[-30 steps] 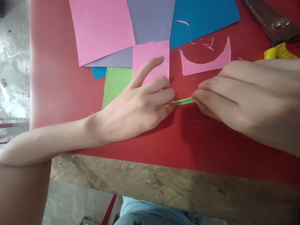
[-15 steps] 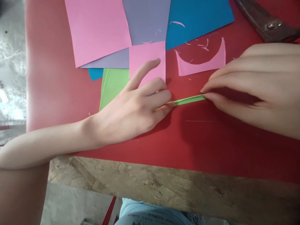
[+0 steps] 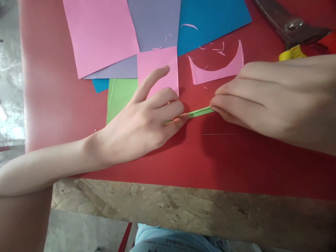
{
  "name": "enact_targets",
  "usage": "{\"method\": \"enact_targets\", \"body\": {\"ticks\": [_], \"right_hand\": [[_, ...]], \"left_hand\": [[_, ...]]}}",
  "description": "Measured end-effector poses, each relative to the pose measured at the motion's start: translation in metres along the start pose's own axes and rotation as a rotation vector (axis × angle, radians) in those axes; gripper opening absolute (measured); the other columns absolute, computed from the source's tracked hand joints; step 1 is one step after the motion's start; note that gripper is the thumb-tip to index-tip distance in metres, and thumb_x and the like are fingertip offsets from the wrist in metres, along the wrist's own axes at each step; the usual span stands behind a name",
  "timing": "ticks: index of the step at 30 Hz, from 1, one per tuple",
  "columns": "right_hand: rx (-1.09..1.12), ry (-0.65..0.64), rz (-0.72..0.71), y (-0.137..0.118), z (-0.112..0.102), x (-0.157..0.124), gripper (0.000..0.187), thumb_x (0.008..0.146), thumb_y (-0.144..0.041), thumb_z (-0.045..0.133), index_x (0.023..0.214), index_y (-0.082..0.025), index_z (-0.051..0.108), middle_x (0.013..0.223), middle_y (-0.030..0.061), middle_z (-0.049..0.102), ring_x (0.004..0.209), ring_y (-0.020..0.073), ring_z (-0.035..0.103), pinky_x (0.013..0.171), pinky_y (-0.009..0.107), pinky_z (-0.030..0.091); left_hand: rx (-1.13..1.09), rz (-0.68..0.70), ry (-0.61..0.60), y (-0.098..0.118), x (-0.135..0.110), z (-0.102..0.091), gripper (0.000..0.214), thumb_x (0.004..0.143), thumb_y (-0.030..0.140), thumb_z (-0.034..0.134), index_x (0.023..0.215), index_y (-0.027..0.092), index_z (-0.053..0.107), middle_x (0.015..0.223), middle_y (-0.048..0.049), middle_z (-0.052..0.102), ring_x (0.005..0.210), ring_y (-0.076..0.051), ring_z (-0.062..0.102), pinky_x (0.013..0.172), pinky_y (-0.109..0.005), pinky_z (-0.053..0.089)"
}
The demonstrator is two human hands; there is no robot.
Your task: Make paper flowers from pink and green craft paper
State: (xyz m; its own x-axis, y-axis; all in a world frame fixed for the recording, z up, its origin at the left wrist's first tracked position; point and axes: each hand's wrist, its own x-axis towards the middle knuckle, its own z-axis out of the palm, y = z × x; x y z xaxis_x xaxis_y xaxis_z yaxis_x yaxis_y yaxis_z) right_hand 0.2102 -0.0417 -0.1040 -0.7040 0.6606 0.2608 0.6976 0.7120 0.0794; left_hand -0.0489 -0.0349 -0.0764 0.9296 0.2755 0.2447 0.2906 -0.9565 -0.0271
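A narrow folded strip of green paper (image 3: 200, 112) runs between my two hands, just above or on the red tabletop (image 3: 168, 171). My left hand (image 3: 153, 120) grips its left end with curled fingers, while one finger points out over a small pink paper square (image 3: 160, 73). Thumb and fingertips of my right hand (image 3: 257, 99) pinch the strip's right end and hide it. Beyond the strip lies a curved pink paper offcut (image 3: 217, 74). Under my left wrist a green sheet (image 3: 122, 96) is partly covered.
Dark scissors (image 3: 291, 24) with red and yellow near the handles lie at upper right. Large pink (image 3: 102, 35), purple (image 3: 157, 21) and blue sheets (image 3: 210, 21) overlap at the back. Thin pink trimmings (image 3: 219, 51) are scattered about. A wooden board edge (image 3: 157, 203) borders the front.
My right hand has slid left along the green strip, its fingers closing more, so less strip shows. The view has shifted slightly, revealing more of the scissors. My left hand keeps its grip.
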Motion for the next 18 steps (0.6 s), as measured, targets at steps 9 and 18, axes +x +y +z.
{"method": "enact_targets", "body": {"ticks": [9, 18], "right_hand": [[-0.049, 0.068, -0.232, -0.008, 0.002, -0.009, 0.043, 0.098, -0.012, 0.020, 0.082, -0.015, 0.060, 0.087, 0.0005, 0.056, 0.080, 0.0089, 0.040, 0.062, 0.033, 0.027], [-0.188, 0.009, -0.231, -0.022, -0.005, -0.013, 0.048, 0.096, -0.009, 0.016, 0.080, -0.015, 0.061, 0.091, 0.0033, 0.058, 0.082, 0.0114, 0.045, 0.064, 0.034, 0.029]], "left_hand": [[-0.056, -0.006, -0.019, -0.005, -0.002, 0.001, 0.026, 0.095, 0.014, 0.033, 0.096, 0.018, 0.059, 0.087, 0.0001, 0.060, 0.101, -0.019, 0.063, 0.107, -0.061, 0.039], [-0.085, -0.035, -0.054, -0.007, -0.004, 0.005, 0.029, 0.097, 0.016, 0.031, 0.112, 0.020, 0.055, 0.092, -0.0001, 0.060, 0.102, -0.017, 0.062, 0.112, -0.059, 0.033]]}}
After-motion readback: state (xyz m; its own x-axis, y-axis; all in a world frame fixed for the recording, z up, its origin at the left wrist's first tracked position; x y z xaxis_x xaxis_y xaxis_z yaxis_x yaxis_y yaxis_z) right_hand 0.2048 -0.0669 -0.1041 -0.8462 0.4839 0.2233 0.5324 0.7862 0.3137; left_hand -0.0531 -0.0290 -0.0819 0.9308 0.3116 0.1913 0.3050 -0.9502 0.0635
